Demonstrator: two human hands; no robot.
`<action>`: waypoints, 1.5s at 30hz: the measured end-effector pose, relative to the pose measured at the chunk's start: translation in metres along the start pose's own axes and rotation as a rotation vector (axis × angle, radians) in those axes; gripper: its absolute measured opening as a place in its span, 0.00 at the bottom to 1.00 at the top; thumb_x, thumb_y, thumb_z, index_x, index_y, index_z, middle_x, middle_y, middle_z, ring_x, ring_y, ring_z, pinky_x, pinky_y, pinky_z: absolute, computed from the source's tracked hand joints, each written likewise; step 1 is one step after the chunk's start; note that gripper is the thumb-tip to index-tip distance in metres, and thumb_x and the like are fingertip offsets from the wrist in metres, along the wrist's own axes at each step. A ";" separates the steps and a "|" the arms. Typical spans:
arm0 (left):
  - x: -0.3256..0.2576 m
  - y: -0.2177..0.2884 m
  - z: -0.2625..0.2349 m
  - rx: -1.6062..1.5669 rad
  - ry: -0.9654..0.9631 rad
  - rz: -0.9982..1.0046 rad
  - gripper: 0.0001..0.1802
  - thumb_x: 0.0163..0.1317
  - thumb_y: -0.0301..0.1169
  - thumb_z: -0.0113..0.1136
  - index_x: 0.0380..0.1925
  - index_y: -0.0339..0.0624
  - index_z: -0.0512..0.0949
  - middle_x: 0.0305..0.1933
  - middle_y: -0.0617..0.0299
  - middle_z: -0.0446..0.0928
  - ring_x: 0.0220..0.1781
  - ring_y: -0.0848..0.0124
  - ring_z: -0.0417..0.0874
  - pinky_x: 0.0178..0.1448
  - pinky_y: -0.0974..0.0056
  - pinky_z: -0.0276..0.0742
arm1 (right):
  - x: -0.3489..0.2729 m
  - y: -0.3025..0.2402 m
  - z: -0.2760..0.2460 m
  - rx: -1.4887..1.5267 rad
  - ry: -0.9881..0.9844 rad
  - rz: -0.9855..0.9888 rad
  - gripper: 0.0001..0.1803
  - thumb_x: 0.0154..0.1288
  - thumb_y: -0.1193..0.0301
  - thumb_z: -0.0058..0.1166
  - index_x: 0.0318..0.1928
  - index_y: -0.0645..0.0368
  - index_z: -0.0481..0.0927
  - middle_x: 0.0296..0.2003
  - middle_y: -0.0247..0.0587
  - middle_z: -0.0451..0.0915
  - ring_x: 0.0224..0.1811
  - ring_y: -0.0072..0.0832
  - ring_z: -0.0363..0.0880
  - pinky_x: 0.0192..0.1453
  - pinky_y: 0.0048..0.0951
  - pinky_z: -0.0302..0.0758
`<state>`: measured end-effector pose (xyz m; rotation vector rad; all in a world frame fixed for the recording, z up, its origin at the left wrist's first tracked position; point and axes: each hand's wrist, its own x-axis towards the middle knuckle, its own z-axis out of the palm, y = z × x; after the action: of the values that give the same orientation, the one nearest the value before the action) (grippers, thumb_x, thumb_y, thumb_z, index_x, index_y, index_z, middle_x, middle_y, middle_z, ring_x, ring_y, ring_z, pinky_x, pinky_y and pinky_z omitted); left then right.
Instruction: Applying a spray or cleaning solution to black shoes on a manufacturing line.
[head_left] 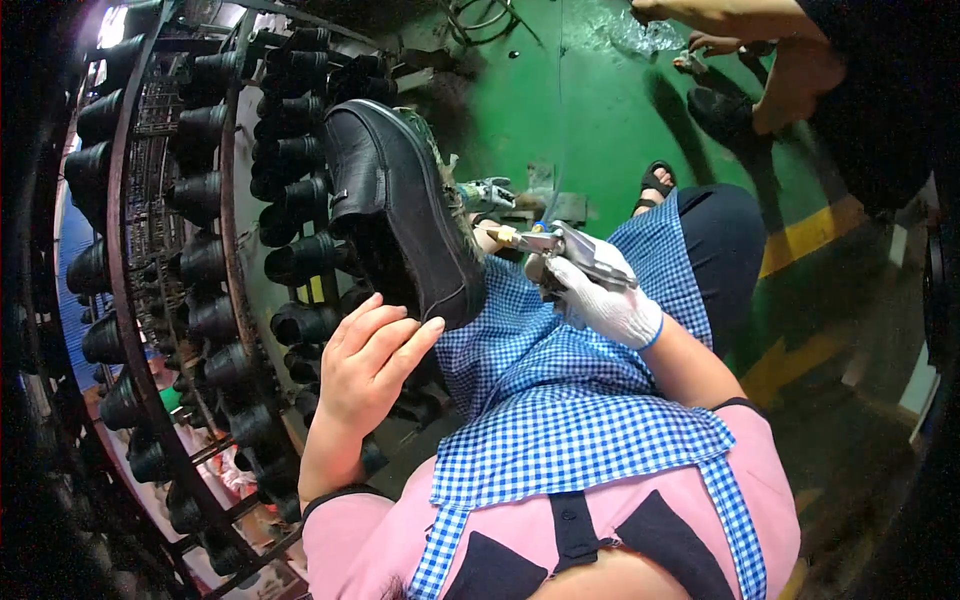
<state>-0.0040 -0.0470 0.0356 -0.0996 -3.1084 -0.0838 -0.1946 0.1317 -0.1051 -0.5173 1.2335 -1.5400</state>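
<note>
My bare left hand (pixel 370 355) grips a black leather shoe (pixel 425 225) by its heel end, fingers over the rim of the opening. The shoe is raised on its side, toe pointing away from me. Ragged, pale, fuzzy material sticks out along its sole edge, on the right. In a white knitted glove, my right hand (pixel 622 312) is closed around a grey metal hand tool (pixel 592 260) with a brass-coloured tip. That tip points left, close to the fuzzy edge; whether it touches cannot be made out. A thin hose seems to run up from the tool.
On the left stands a dark metal rack (pixel 125 250) with rows of black shoes. Another person's arm (pixel 740 20) reaches in at the top right, near clear plastic (pixel 640 35) on the green floor (pixel 590 110). A grey-white object (pixel 485 193) lies beyond the shoe.
</note>
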 end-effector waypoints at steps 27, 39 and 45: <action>0.035 0.009 -0.008 0.048 -0.034 0.012 0.22 0.45 0.24 0.66 0.45 0.46 0.87 0.37 0.65 0.80 0.43 0.66 0.80 0.50 0.59 0.83 | -0.030 0.003 0.001 -0.575 0.047 -0.410 0.14 0.63 0.56 0.64 0.34 0.53 0.79 0.26 0.40 0.77 0.26 0.40 0.81 0.29 0.36 0.78; 0.105 0.002 -0.014 0.035 -0.118 0.004 0.27 0.48 0.27 0.74 0.51 0.42 0.78 0.53 0.59 0.80 0.61 0.56 0.80 0.69 0.43 0.71 | -0.032 -0.014 -0.014 -0.663 0.183 -0.489 0.12 0.59 0.61 0.67 0.35 0.54 0.81 0.28 0.40 0.78 0.27 0.38 0.81 0.31 0.34 0.78; 0.141 -0.007 -0.007 0.028 -0.049 -0.187 0.26 0.54 0.28 0.72 0.52 0.39 0.73 0.50 0.52 0.76 0.45 0.50 0.82 0.46 0.53 0.81 | -0.007 -0.024 -0.021 -0.635 0.309 -0.552 0.13 0.60 0.64 0.67 0.40 0.56 0.80 0.29 0.42 0.78 0.29 0.41 0.82 0.32 0.35 0.79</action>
<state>-0.1453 -0.0458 0.0466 0.1924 -3.1584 -0.0432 -0.2201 0.1450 -0.0901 -1.1357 1.9531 -1.6988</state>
